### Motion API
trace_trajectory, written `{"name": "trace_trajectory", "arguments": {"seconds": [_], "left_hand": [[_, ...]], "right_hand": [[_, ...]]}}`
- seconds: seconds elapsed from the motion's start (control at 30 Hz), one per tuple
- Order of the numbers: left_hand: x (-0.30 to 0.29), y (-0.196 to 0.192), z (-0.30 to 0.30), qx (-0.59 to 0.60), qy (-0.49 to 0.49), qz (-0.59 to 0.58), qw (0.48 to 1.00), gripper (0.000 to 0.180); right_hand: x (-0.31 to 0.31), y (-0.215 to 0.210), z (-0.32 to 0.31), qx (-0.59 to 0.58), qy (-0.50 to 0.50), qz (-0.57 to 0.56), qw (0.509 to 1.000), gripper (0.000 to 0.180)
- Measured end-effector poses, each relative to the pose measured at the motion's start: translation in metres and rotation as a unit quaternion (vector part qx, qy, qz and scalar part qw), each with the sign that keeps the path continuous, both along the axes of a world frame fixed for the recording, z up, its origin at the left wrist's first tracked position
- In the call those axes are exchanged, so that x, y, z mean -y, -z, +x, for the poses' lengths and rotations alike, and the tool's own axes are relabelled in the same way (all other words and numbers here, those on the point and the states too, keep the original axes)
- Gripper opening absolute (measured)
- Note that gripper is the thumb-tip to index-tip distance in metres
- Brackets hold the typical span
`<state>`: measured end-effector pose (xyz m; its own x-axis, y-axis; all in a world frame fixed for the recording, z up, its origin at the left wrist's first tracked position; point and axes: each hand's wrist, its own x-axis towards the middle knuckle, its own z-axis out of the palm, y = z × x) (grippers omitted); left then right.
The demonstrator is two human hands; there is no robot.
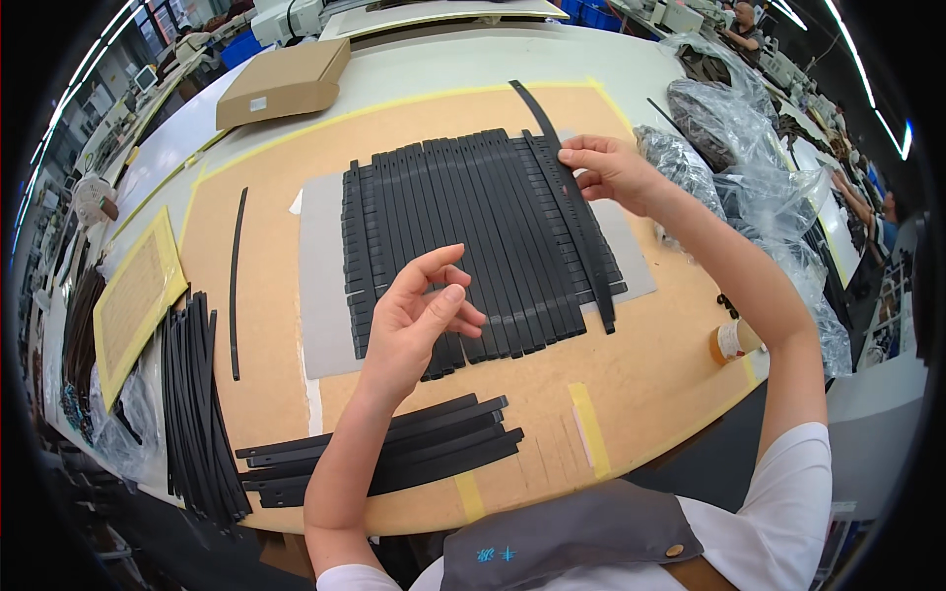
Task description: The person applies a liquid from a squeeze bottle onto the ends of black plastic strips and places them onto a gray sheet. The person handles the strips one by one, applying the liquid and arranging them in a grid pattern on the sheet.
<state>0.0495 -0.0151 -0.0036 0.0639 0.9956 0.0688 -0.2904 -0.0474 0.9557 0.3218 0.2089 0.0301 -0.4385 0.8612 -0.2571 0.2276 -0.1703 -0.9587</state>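
Woven black panel | flat on grey sheet; uneven lower ends could shift if brushed | left hand: half-curled, empty, above panel | right hand: thumb and fingertips pinching loose strap over panel's right side; single-point grip could let it skew

We're in a workshop, with black straps lined up on a big worktable, white machines beyond, strip lights overhead and another worker farther off.
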Motion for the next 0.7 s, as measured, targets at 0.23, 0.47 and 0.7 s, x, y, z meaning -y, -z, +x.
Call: {"name": "trace_trajectory", "arguments": {"seconds": [0.23, 0.47, 0.7], "left_hand": [[0.0, -0.003, -0.004, -0.014, -0.005, 0.008, 1.0, 0.041], [-0.003, -0.003, -0.01, -0.014, -0.026, 0.004, 1.0, 0.04], [-0.004, -0.003, -0.01, -0.017, -0.032, -0.001, 0.999, 0.039]], "right_hand": [[-0.065, 0.057, 0.05, 0.099, 0.057, -0.049, 0.992, 0.023], [-0.053, 0.095, 0.054, 0.116, 0.082, -0.1, 0.985, 0.023], [-0.045, 0.099, 0.052, 0.174, 0.087, -0.088, 0.977, 0.02]]}}
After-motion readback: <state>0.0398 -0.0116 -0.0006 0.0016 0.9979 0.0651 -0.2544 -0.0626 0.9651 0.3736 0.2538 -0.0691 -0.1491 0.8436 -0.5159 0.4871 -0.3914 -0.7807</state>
